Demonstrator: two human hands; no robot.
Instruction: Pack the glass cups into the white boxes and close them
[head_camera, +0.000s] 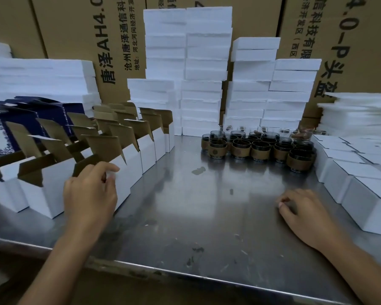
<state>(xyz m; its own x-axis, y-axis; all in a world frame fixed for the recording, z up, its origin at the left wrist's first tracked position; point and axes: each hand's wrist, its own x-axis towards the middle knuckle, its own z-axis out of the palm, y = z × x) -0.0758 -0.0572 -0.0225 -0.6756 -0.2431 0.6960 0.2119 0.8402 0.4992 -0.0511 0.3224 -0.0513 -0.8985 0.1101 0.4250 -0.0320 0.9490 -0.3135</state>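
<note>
The surface (pixel 196 205) is shiny grey metal with some small marks on it. Open boxes (pixel 128 159) stand on its left side in rows, flaps up. A blue box (pixel 0 128) sits behind them at the far left. Cups (pixel 260 148) stand close together at the back, right of the middle. Closed boxes (pixel 361 194) lie in rows on the right side. Tall white stacks (pixel 205 84) stand along the back edge. The right hand (pixel 301 210) rests on the surface near the closed boxes, fingers loosely curled.
</note>
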